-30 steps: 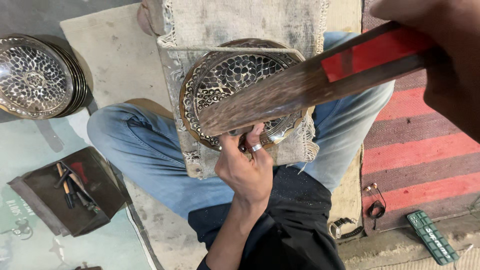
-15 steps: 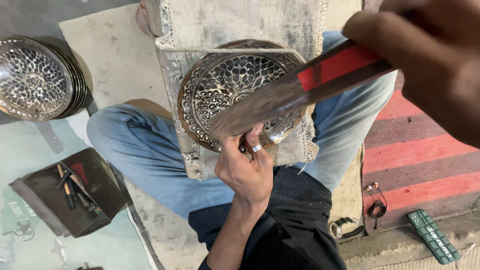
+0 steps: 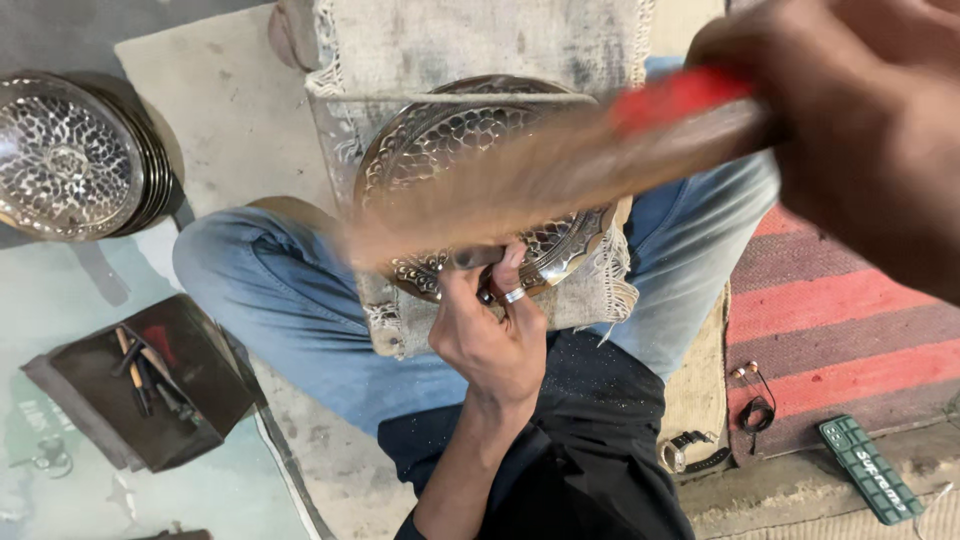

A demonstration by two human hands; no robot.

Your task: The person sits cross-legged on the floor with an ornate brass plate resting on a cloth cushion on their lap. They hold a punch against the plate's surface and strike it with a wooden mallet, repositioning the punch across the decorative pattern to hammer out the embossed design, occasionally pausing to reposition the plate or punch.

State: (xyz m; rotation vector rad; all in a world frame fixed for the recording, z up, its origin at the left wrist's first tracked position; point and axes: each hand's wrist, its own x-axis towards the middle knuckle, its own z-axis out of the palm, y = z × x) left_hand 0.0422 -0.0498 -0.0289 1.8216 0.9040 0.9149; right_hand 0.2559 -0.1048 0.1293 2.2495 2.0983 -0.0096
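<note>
Swung lower and closer since half a second ago, and now smeared by motion: wooden striker (image 3: 560,170) with a red band, crossing the frame from 3 o'clock toward the centre. Gripped at its 2 o'clock end by the right hand (image 3: 860,150), fingers wrapped tight around the shaft. Held much as before, by contrast: left hand (image 3: 490,340), ringed, thumb and fingertips pinching a small metal punch (image 3: 475,258) against the near rim of the embossed metal plate (image 3: 450,140).

Resting on a pale fringed cloth pad (image 3: 480,40) across the lap, that plate, just above centre, partly veiled by the blur. Punch tip apparently touching the rim at the plate's 6 o'clock edge; exact contact too blurred to tell.

Judged to be mid-blow: chasing the border pattern, punch set, striker coming down. Calls next for a square hit on the punch head, clear of the pinching fingers, then a small shift of the tip along the rim.

Elsewhere: stack of similar patterned plates (image 3: 65,155) at 10 o'clock, well apart; dark tray of hand tools (image 3: 150,380) at 8 o'clock; red striped rug (image 3: 840,320) at 4 o'clock, with earphones (image 3: 750,400), a wristwatch (image 3: 690,455) and a green phone (image 3: 870,470) near its lower edge.
</note>
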